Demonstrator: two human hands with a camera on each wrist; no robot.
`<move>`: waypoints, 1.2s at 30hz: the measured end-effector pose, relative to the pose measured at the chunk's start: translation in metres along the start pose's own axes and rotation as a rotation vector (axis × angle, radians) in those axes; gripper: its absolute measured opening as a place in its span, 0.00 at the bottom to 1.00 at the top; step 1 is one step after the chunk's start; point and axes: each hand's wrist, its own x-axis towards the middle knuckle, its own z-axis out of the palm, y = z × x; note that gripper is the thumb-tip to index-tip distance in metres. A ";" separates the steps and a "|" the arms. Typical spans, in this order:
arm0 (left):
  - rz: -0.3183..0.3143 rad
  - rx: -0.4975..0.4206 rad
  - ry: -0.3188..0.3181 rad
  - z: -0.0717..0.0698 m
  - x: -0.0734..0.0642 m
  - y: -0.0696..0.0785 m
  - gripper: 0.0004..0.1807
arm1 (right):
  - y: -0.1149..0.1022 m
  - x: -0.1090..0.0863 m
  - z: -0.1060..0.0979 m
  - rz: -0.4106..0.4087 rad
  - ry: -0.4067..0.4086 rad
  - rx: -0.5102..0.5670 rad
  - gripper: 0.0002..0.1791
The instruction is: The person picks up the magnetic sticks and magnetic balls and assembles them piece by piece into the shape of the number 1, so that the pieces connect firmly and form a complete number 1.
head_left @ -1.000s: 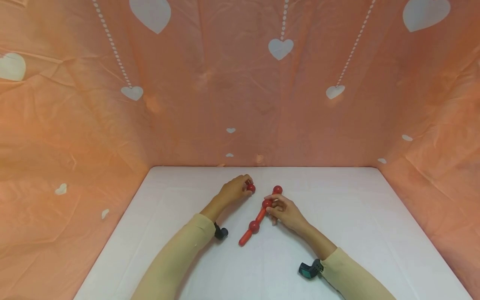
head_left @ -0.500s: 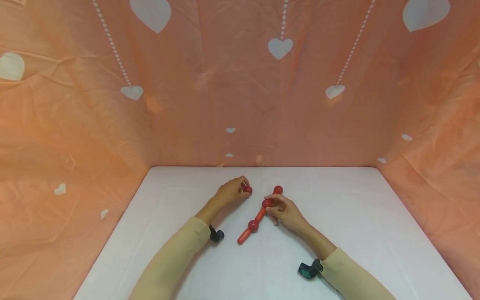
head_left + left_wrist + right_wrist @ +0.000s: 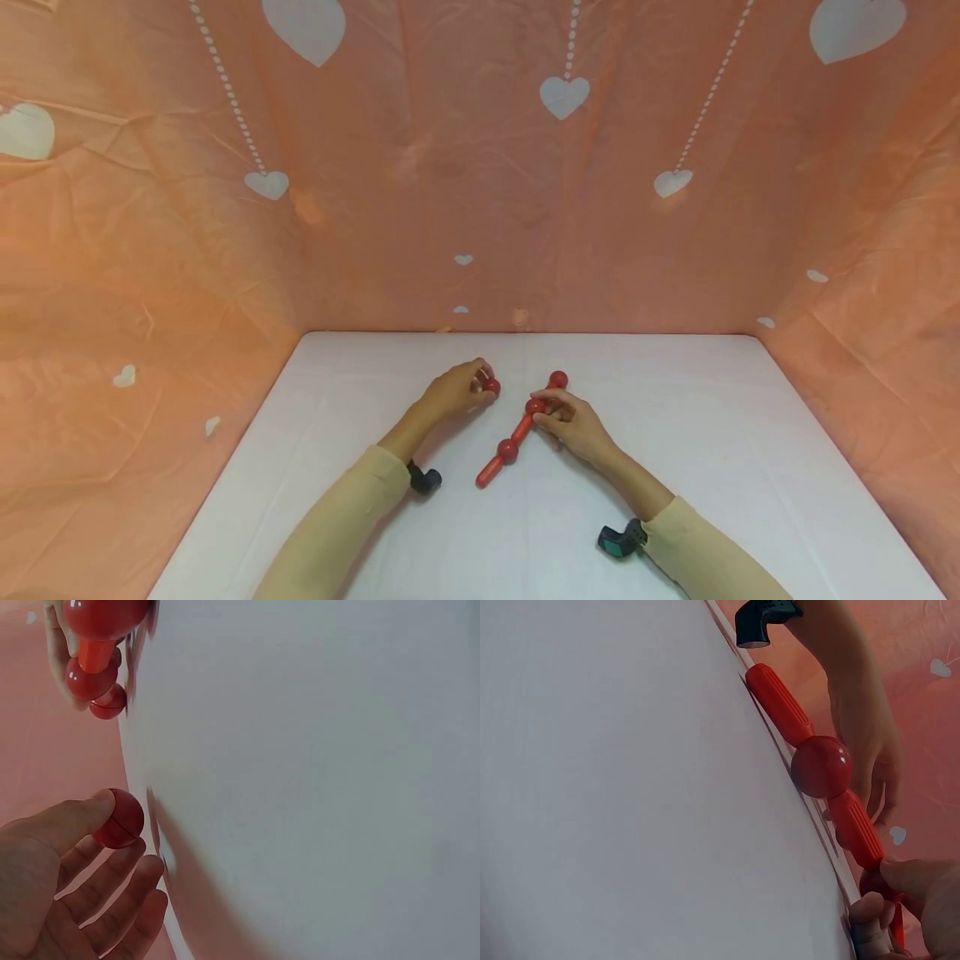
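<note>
My left hand [image 3: 455, 390] pinches a single red ball [image 3: 126, 819] between thumb and fingers; a dark seam runs round the ball. To its right, a chain of red balls joined by ridged orange-red rods [image 3: 778, 701] lies slantwise on the white table [image 3: 675, 433]. The fingers of my right hand [image 3: 576, 427] grip one of the chain's balls [image 3: 535, 407] near its far part. Another ball [image 3: 558, 379] caps the far end, and one more ball [image 3: 821, 766] sits nearer me. A bare rod [image 3: 489, 472] forms the near end. The left hand's ball is apart from the chain.
An orange-pink cloth [image 3: 420, 208] with pale hearts walls the table at the back and both sides. Dark wrist cameras sit at the left cuff [image 3: 425, 480] and the right cuff [image 3: 622, 538], low over the table.
My left hand, still pinching the loose ball, has drawn slightly left and nearer me, away from the chain. The right hand and the chain have hardly moved.
</note>
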 end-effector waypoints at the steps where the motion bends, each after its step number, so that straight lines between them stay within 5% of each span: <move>1: 0.002 -0.001 0.000 -0.001 -0.002 -0.001 0.18 | 0.000 0.000 0.000 0.000 0.000 0.001 0.21; 10: 0.034 -0.007 0.016 -0.008 -0.022 -0.007 0.17 | 0.000 0.000 0.001 0.020 0.009 -0.002 0.21; 36: 0.003 -0.037 0.010 -0.016 -0.077 -0.018 0.16 | 0.000 0.000 0.003 0.001 0.025 -0.052 0.20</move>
